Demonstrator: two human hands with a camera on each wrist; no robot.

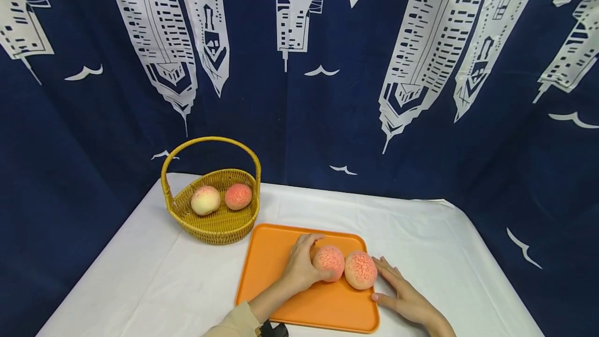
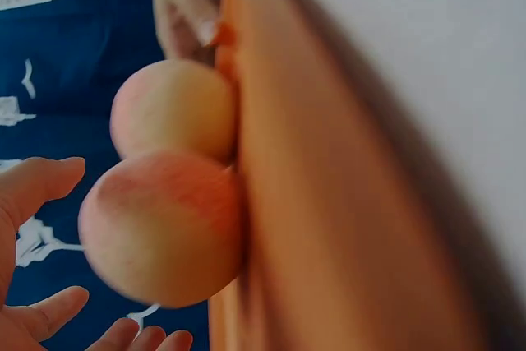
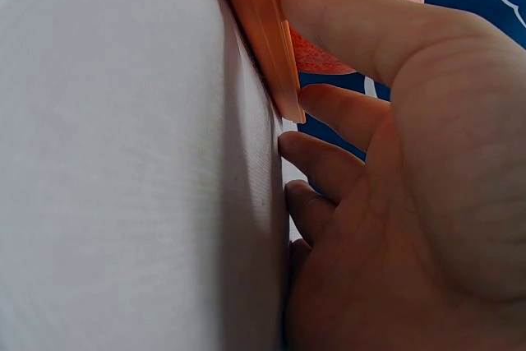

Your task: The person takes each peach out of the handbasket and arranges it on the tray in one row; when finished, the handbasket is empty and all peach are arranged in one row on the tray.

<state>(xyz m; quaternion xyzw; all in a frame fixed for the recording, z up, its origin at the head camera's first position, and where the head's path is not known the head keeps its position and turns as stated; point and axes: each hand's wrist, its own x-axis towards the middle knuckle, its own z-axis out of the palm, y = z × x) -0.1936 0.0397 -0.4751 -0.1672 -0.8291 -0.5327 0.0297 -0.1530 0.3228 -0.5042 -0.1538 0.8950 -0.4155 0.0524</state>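
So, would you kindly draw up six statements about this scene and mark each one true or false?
1. Two peaches sit on the orange tray. True.
2. The left hand is at one tray peach, and the right hand is near the other. True.
3. The tray peaches lie at opposite ends of the tray. False: they sit side by side.
4. In the head view, the wicker basket stands left of the tray. True.
5. The basket holds three peaches. False: it holds a pale peach and a redder peach.
6. The right hand is inside the basket. False: it is by the tray's right edge.
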